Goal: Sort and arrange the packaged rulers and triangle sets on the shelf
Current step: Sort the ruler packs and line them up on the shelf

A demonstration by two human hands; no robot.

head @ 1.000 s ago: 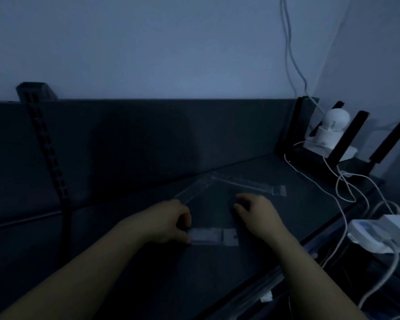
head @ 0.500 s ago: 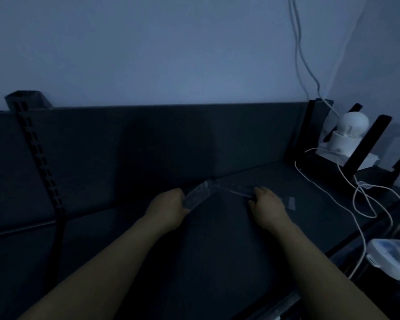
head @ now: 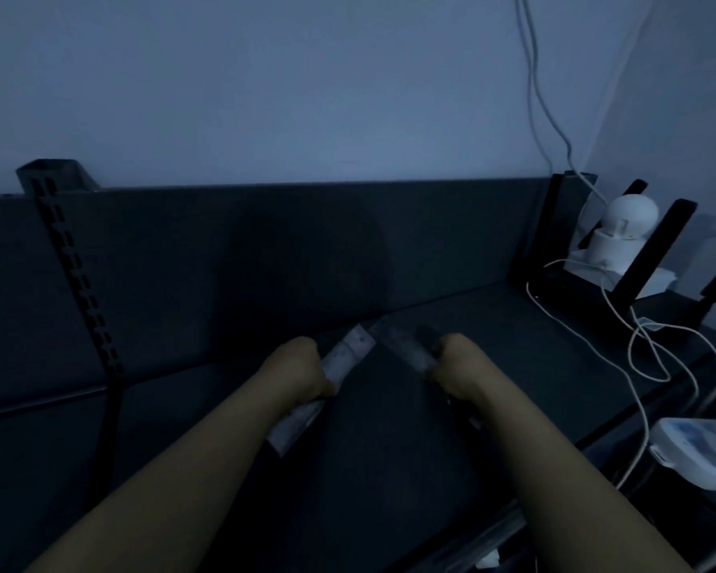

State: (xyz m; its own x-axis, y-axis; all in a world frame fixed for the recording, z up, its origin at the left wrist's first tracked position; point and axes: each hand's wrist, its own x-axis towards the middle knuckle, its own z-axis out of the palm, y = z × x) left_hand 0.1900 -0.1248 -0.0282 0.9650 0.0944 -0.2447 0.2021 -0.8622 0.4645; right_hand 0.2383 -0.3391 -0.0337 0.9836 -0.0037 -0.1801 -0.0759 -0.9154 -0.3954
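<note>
Presently, item one: left hand (head: pixel 302 372), fingers curled round a pale packaged ruler (head: pixel 348 353) that slants away to the right over the dark shelf (head: pixel 389 469), its near end jutting out below the wrist. Item two: right hand (head: pixel 457 366), closed round a darker packaged ruler (head: pixel 402 341) slanting away to the left. Both far ends come close together near the back panel (head: pixel 265 250); contact cannot be told. Right end: white domed device (head: pixel 629 217), white cables (head: pixel 633 345), white box (head: pixel 695 452). Left: slotted upright (head: pixel 79 283).
</note>
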